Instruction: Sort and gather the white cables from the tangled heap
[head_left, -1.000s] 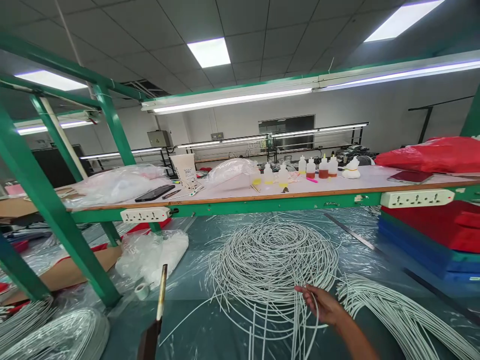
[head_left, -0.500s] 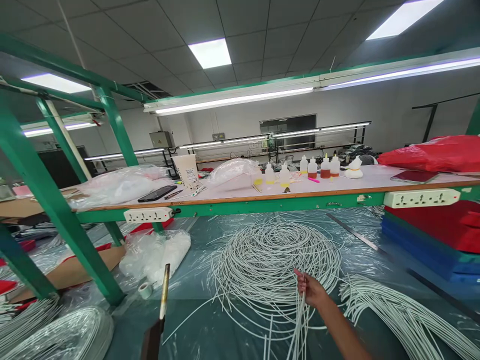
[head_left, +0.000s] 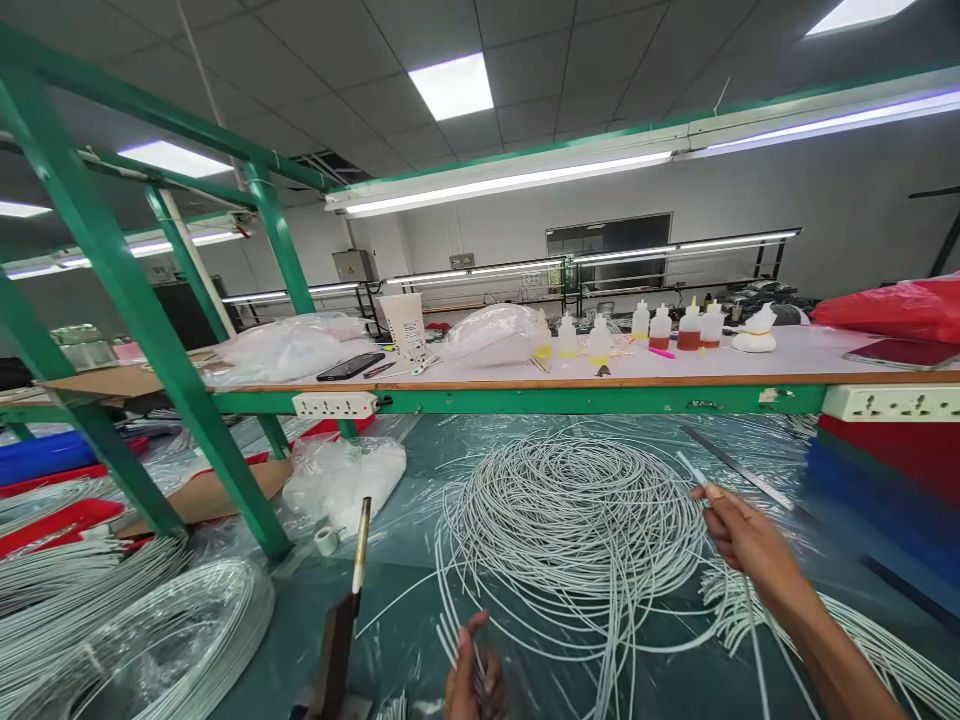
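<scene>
Head view: my right hand (head_left: pixel 742 535) has moved right, pinching one white wire (head_left: pixel 694 472). My left hand (head_left: pixel 471 685) came up, curled around wires (head_left: pixel 450 640). No writing is readable.

My right hand (head_left: pixel 742 535) is raised at right, forearm running down to the lower right corner, fingers pinched together in a closed grip. My left hand (head_left: pixel 472 685) sits low at the bottom edge, fingers curled upward, only partly in view.

White cords (head_left: pixel 570 510), green frame (head_left: pixel 150 310)
</scene>
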